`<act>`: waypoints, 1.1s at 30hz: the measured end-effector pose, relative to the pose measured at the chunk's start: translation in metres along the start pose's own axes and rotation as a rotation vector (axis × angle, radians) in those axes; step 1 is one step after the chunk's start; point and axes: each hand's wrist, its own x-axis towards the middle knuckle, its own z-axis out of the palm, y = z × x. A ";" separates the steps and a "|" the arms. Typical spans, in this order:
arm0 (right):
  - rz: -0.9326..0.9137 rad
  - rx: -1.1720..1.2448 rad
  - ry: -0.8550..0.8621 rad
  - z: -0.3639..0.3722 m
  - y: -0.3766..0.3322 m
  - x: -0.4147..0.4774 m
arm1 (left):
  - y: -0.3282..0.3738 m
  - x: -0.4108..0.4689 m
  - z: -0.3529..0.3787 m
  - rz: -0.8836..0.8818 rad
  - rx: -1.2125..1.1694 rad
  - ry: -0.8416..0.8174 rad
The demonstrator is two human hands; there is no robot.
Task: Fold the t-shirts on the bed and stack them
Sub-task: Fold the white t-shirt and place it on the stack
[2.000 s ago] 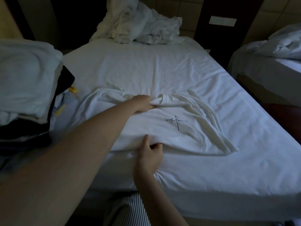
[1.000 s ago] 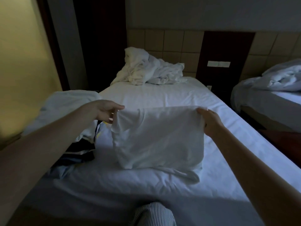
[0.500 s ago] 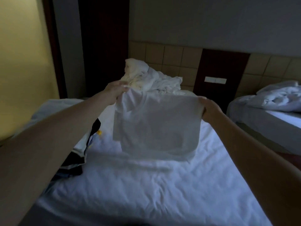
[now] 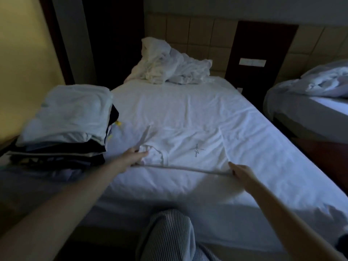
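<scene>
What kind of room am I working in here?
Probably a twin hotel room: the bed you're folding on, a second bed alongside with rumpled bedding, a square-panelled headboard, and a switch plate on the dark panel between them.

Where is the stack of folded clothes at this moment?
In the head view, the stack of folded clothes sits on the left side of the bed, just left of the white t-shirt spread flat, with the crumpled white pile farther back.
</scene>
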 end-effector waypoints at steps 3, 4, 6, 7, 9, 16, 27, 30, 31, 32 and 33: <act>-0.061 -0.115 0.082 0.004 0.009 0.005 | -0.014 -0.001 0.011 0.001 0.064 0.171; -0.061 -0.168 0.100 0.005 0.010 0.007 | -0.009 -0.004 0.012 0.015 0.079 0.167; -0.056 -0.260 0.139 0.005 0.011 0.007 | -0.001 -0.009 0.011 0.035 0.119 0.150; -0.056 -0.271 0.156 0.005 0.013 0.005 | 0.000 -0.010 0.009 0.045 0.159 0.168; -0.042 -0.281 0.162 0.002 0.018 0.001 | -0.006 -0.011 0.002 0.051 0.258 0.208; -0.018 -0.572 0.113 0.001 0.035 -0.018 | -0.022 -0.018 0.001 0.020 0.362 0.195; 0.077 -0.269 0.056 0.017 -0.005 0.056 | 0.040 0.037 0.008 -0.232 -0.013 0.085; 0.089 -0.221 0.080 0.022 -0.011 0.093 | 0.046 0.066 0.007 -0.257 -0.044 0.048; 0.095 -0.208 0.082 0.023 -0.013 0.104 | 0.045 0.075 0.006 -0.264 -0.055 0.032; 0.101 -0.189 0.079 0.025 -0.015 0.117 | 0.041 0.090 0.005 -0.255 -0.081 0.026; 0.106 -0.163 0.078 0.027 -0.018 0.132 | 0.038 0.108 0.003 -0.237 -0.108 0.022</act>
